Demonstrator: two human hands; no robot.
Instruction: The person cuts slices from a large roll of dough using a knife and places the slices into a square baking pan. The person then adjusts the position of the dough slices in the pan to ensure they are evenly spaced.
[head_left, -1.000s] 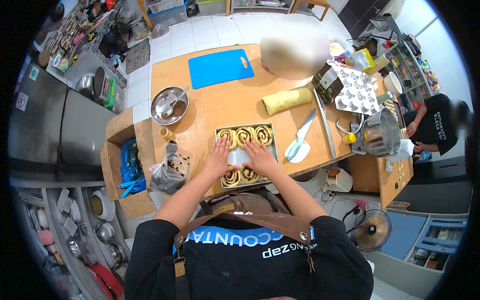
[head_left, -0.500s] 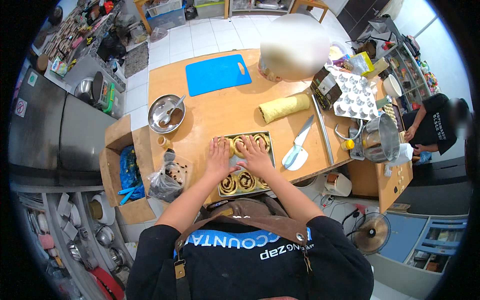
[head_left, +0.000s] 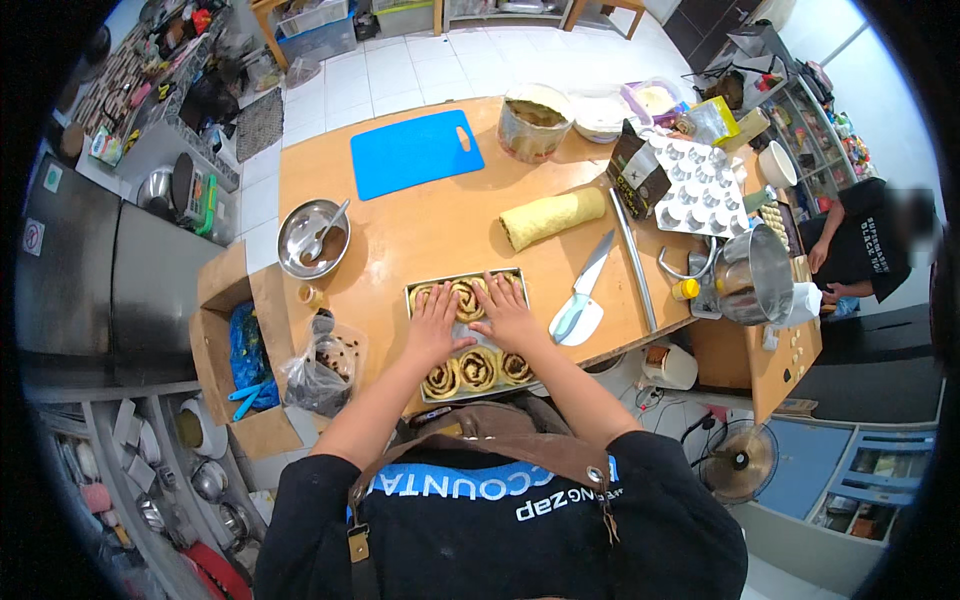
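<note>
A metal baking tray (head_left: 464, 330) sits near the table's front edge with two rows of spiral dough rolls (head_left: 478, 369) with dark filling. My left hand (head_left: 432, 325) lies flat on the far row's left part, fingers stretched out. Palm down with fingers spread, my right hand (head_left: 507, 320) rests on the far row's right part. A middle roll shows between the hands; the rolls beneath them are partly hidden. Beyond the tray to the right lies an uncut yellow dough log (head_left: 552, 217). A knife (head_left: 590, 275) rests across a white dough scraper (head_left: 582, 322).
Left stand a steel bowl (head_left: 288, 240) with a spoon, a small jar (head_left: 310, 296) and a plastic bag (head_left: 318, 382). Farther back are a blue cutting board (head_left: 415, 155) and a tub (head_left: 535, 140). A metal rod (head_left: 633, 265) and mixer bowl (head_left: 757, 275) are right, near another person (head_left: 865, 240).
The view has shifted slightly, moving the table leftward in the picture. Both hands have slid a little right over the far row, uncovering the tray's far left corner.
</note>
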